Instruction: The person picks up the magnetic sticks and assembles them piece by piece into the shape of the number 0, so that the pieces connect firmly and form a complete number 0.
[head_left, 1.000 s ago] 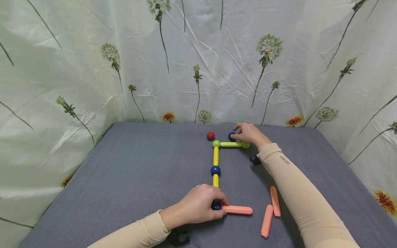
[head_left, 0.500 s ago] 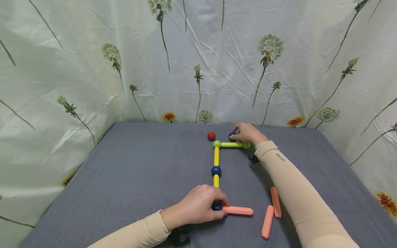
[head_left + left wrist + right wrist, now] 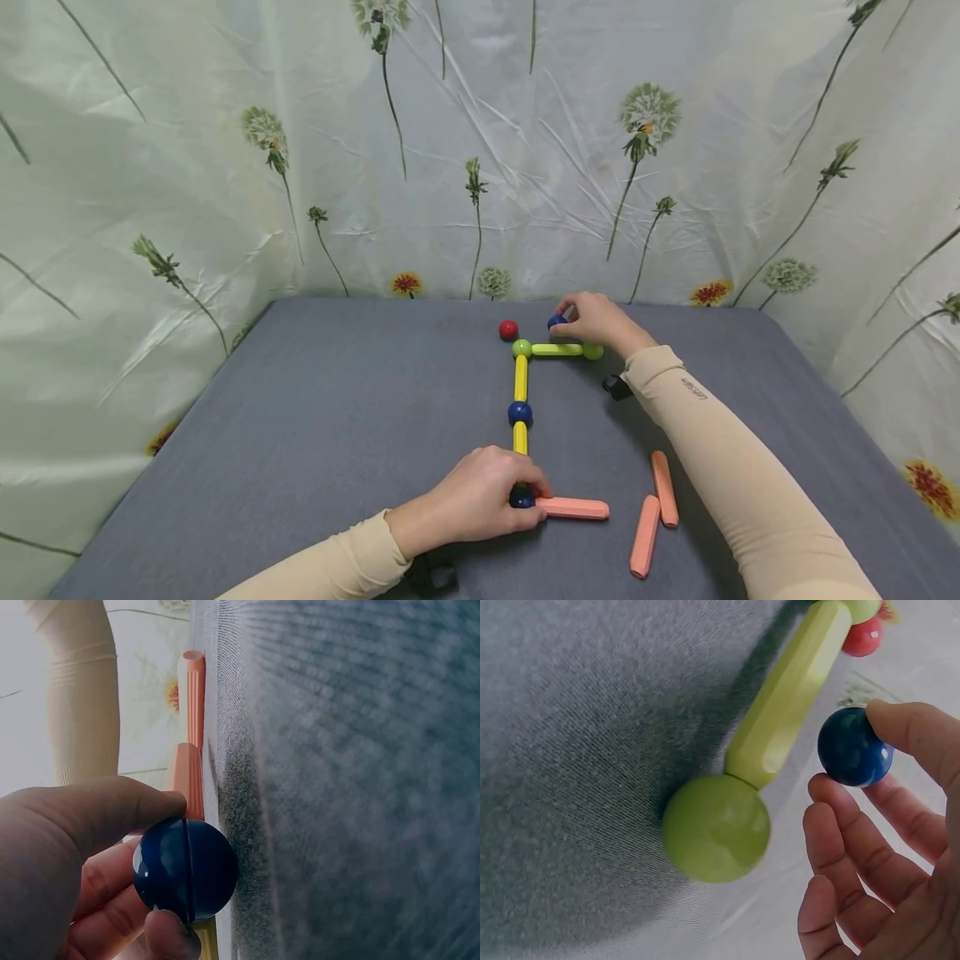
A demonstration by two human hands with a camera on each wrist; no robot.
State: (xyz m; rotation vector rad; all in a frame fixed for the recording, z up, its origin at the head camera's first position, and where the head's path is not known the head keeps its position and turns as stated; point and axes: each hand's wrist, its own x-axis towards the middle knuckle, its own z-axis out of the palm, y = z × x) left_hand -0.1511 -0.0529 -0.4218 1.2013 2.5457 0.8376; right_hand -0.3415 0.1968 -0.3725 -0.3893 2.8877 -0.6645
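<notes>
The right hand pinches a blue ball just beyond the lime rod. Well apart from that rod, nearer the person, the left hand grips a navy ball beside a pink stick. A red ball sits near the rod's left end.
</notes>
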